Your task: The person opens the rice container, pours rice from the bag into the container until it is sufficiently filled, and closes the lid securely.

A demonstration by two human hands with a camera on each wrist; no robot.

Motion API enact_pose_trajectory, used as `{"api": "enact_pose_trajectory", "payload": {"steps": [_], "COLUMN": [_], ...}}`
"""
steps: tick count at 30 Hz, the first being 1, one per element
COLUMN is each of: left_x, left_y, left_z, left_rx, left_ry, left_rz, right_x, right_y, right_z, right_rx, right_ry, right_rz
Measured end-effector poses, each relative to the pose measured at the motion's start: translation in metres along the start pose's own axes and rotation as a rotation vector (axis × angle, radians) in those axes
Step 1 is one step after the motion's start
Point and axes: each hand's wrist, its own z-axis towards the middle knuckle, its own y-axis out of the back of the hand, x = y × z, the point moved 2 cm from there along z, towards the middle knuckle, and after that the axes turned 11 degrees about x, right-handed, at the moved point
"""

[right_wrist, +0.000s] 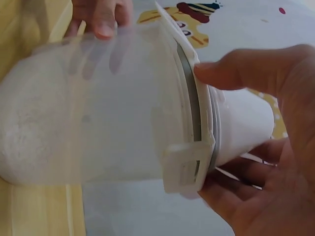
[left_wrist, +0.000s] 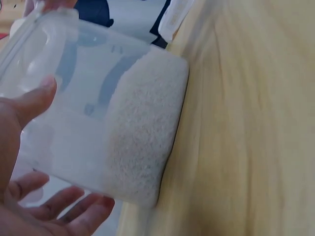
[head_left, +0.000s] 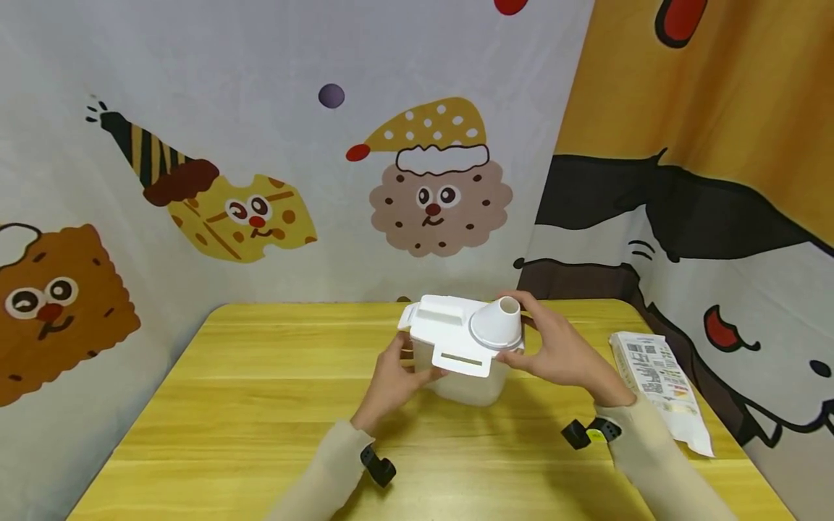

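Note:
A translucent plastic storage container (head_left: pixel 478 388) stands on the table, white rice (left_wrist: pixel 142 118) filling its lower part. On top sits a white lid (head_left: pixel 449 329) with a cone-shaped spout cap (head_left: pixel 500 322). One lid clip (head_left: pixel 461 362) sticks out at the front; a grey seal (right_wrist: pixel 192 93) shows under the lid's edge in the right wrist view. My left hand (head_left: pixel 394 380) holds the container's left side, thumb in front and fingers round the side. With my right hand (head_left: pixel 560 347) I grip the lid at the spout end, thumb on its near edge and fingers behind the cap.
A white printed plastic bag (head_left: pixel 661 387) lies at the table's right edge. The wooden table (head_left: pixel 260 405) ends at a cartoon-printed curtain (head_left: pixel 260 58) behind and to the right.

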Motion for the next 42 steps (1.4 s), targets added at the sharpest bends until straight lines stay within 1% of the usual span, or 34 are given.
{"api": "enact_pose_trajectory", "payload": {"steps": [6,9,12,19,25,29,32,34,36,42], "left_x": [-0.005,-0.005,-0.003,0.004,0.006,0.008,0.011,0.012,0.012,0.010], "left_y": [-0.008,-0.007,-0.002,0.017,0.030,0.032,0.031,0.030,0.030,0.028], "left_z": [-0.010,-0.011,-0.009,-0.001,0.010,0.015,0.017,0.017,0.017,0.017], "left_rx": [-0.066,-0.065,-0.030,0.109,0.215,0.290,0.332,0.345,0.343,0.308], "left_ry": [0.007,0.008,0.008,0.030,-0.026,-0.075,-0.092,-0.092,-0.089,-0.089], "left_rz": [0.029,0.036,0.022,-0.055,-0.118,-0.167,-0.213,-0.238,-0.249,-0.252], "right_x": [-0.009,-0.011,-0.011,-0.002,0.005,0.006,0.005,0.004,0.004,0.000], "right_y": [0.007,0.009,0.010,0.008,0.004,0.003,0.003,0.004,0.005,0.008], "right_z": [0.006,0.007,0.007,0.001,-0.003,-0.005,-0.006,-0.006,-0.006,-0.004], "right_rx": [0.063,0.086,0.091,0.055,0.019,0.013,0.014,0.014,0.014,0.021], "right_ry": [0.032,0.037,0.024,-0.063,-0.107,-0.105,-0.096,-0.087,-0.076,-0.027], "right_rz": [0.042,0.064,0.062,0.010,-0.028,-0.037,-0.045,-0.049,-0.051,-0.043]}}
